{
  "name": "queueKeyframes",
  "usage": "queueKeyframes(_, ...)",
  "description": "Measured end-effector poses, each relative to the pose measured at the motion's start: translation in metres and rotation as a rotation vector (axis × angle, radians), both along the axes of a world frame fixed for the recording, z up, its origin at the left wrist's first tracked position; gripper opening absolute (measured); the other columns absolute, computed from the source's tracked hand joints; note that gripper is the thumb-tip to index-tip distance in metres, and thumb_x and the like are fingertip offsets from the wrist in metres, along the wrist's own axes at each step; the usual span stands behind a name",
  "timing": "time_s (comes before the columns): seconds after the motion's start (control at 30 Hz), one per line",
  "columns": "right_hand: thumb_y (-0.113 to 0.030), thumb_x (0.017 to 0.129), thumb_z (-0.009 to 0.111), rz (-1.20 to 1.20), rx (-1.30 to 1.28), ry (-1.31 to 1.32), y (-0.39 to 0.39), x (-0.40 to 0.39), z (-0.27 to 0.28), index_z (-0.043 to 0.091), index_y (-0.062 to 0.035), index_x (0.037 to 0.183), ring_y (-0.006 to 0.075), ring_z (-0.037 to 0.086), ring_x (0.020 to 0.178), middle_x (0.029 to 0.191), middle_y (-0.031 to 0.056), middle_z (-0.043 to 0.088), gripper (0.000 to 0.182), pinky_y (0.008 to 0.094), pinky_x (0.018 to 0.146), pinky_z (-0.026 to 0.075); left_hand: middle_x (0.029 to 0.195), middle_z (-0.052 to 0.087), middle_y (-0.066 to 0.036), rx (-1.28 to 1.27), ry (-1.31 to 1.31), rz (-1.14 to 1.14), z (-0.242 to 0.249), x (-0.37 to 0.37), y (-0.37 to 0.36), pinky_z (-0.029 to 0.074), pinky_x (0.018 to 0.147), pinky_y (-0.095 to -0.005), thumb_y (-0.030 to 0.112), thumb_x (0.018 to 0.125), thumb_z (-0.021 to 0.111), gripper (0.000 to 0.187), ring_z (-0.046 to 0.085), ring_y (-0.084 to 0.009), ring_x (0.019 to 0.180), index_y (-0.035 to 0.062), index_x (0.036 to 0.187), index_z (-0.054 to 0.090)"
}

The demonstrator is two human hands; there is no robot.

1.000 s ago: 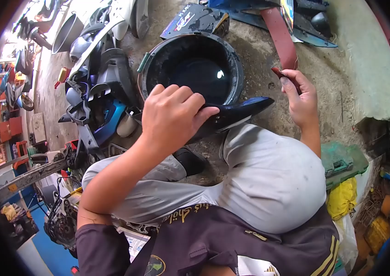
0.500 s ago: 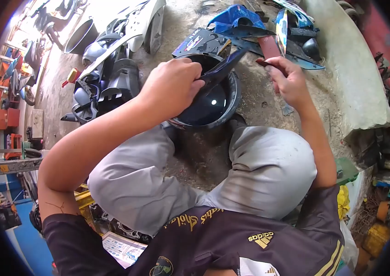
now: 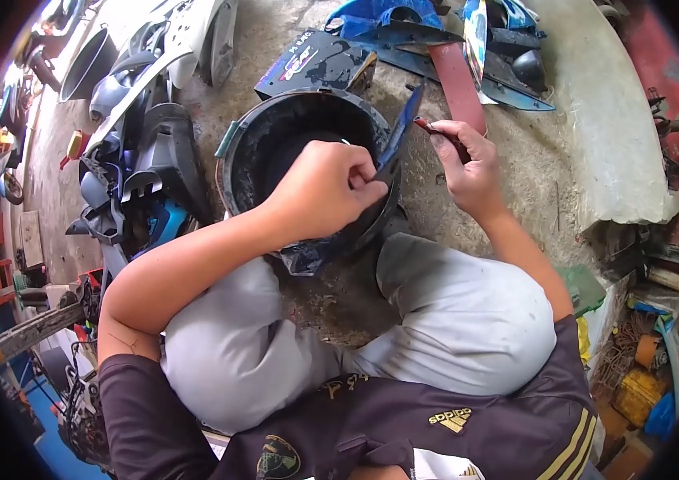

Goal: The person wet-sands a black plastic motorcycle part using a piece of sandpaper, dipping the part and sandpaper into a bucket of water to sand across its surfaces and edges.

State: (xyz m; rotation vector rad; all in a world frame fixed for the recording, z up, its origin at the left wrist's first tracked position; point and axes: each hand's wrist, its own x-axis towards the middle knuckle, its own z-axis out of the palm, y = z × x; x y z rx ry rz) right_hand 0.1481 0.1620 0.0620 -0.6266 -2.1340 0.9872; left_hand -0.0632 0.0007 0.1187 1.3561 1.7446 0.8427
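Observation:
In the head view, my left hand [image 3: 331, 188] is closed on one end of a narrow dark blue plastic panel [image 3: 405, 126]. The panel points up and away at a steep slant over the right side of a black bucket [image 3: 235, 152]. My left hand is above the bucket's mouth and hides part of its dark inside. Just right of the panel, my right hand [image 3: 470, 168] pinches a small folded piece of reddish-brown sandpaper [image 3: 426, 124]. A gap shows between the sandpaper and the panel.
Behind the bucket stands a black printed box [image 3: 315, 62]. Beyond lie blue plastic fairings [image 3: 395, 32] and a reddish-brown strip [image 3: 458, 80]. Black and grey motorcycle parts [image 3: 167, 152] crowd the left. A concrete ledge [image 3: 619, 136] borders the right.
The view has shifted, so the bucket shows more fully and further left. The panel has turned from a low slant to a steeper one. Both hands keep their holds.

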Motion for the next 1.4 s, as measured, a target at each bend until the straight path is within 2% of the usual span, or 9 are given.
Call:
queueKeyframes(0.2,-0.004,0.104,0.072,-0.073,-0.294,-0.096,0.003,-0.009,-0.026,0.075,-0.0005,0.117,0.0161,0.072,0.086,0.099,0.0113,0.079,0.014,0.0309,0.076,0.054,0.075,0.071,-0.012,-0.130,0.096,-0.020,-0.038,-0.025,0.001,0.055,0.066,-0.0351,0.012,0.092,0.086,0.022,0.068,-0.0185,0.066,-0.0062,0.091,0.073)
queueKeyframes(0.3,-0.003,0.103,0.072,0.079,-0.187,-0.059,0.001,-0.019,-0.029,0.076,-0.0014,0.116,0.0158,0.071,0.084,0.098,0.0103,0.078,0.013,0.0302,0.075,0.053,0.078,0.071,-0.012,-0.072,0.098,0.053,-0.066,-0.046,-0.014,0.056,0.067,-0.0354,0.013,0.092,0.086,0.021,0.068,-0.0185,0.067,-0.0049,0.092,0.074)
queueKeyframes(0.47,-0.005,0.097,0.074,0.276,-0.007,-0.293,0.013,-0.042,-0.007,0.075,-0.0032,0.112,0.0329,0.073,0.088,0.097,0.0156,0.076,0.015,0.0417,0.079,0.056,0.086,0.070,-0.012,-0.013,0.120,0.140,-0.096,-0.068,-0.029,0.056,0.069,-0.0351,0.013,0.093,0.085,0.020,0.069,-0.0189,0.072,-0.0037,0.097,0.075)
queueKeyframes(0.6,-0.010,0.099,0.071,0.286,0.124,-0.311,0.030,-0.076,-0.004,0.074,-0.0049,0.112,0.0370,0.072,0.092,0.096,0.0168,0.075,0.015,0.0462,0.082,0.055,0.087,0.070,-0.012,0.082,0.071,0.063,-0.135,-0.060,-0.037,0.057,0.071,-0.0372,0.014,0.091,0.088,0.024,0.069,-0.0219,0.073,-0.0031,0.097,0.072)
queueKeyframes(0.73,-0.012,0.098,0.072,0.332,0.273,-0.348,0.025,-0.096,-0.019,0.074,-0.0065,0.111,0.0364,0.072,0.095,0.099,0.0156,0.076,0.015,0.0466,0.085,0.057,0.085,0.069,-0.012,0.118,0.007,0.029,-0.156,-0.064,-0.039,0.056,0.070,-0.0369,0.014,0.091,0.088,0.022,0.068,-0.0214,0.072,-0.0006,0.096,0.072)
queueKeyframes(0.83,-0.012,0.097,0.073,0.317,0.329,-0.431,0.003,-0.102,-0.031,0.073,-0.0082,0.111,0.0353,0.071,0.094,0.098,0.0138,0.075,0.015,0.0471,0.083,0.057,0.077,0.066,-0.004,-0.056,-0.164,0.048,-0.159,-0.071,-0.042,0.054,0.068,-0.0338,0.022,0.092,0.091,0.028,0.062,-0.0131,0.071,0.0010,0.097,0.074)
queueKeyframes(1.03,-0.006,0.094,0.073,0.162,0.534,-0.324,-0.034,-0.104,-0.074,0.072,-0.0067,0.111,0.0322,0.065,0.087,0.090,0.0094,0.068,0.017,0.0462,0.080,0.053,0.076,0.066,-0.002,-0.049,-0.212,-0.006,-0.167,-0.081,-0.041,0.052,0.070,-0.0316,0.029,0.091,0.093,0.033,0.060,-0.0103,0.071,0.0020,0.101,0.077)
queueKeyframes(1.2,-0.006,0.093,0.074,0.232,0.612,-0.379,-0.057,-0.099,-0.087,0.071,-0.0072,0.110,0.0305,0.064,0.084,0.087,0.0081,0.064,0.017,0.0444,0.077,0.051,0.084,0.072,-0.010,0.253,0.051,-0.015,-0.172,-0.082,-0.043,0.056,0.074,-0.0445,0.035,0.081,0.095,0.038,0.072,-0.0332,0.079,0.0066,0.098,0.076)
queueKeyframes(1.4,-0.003,0.092,0.075,0.177,0.621,-0.328,-0.049,-0.099,-0.091,0.071,-0.0065,0.110,0.0298,0.063,0.083,0.085,0.0082,0.063,0.020,0.0439,0.076,0.050,0.086,0.073,-0.007,0.249,0.181,-0.224,-0.165,-0.092,-0.048,0.057,0.074,-0.0444,0.028,0.083,0.091,0.034,0.073,-0.0319,0.079,0.0086,0.105,0.075)
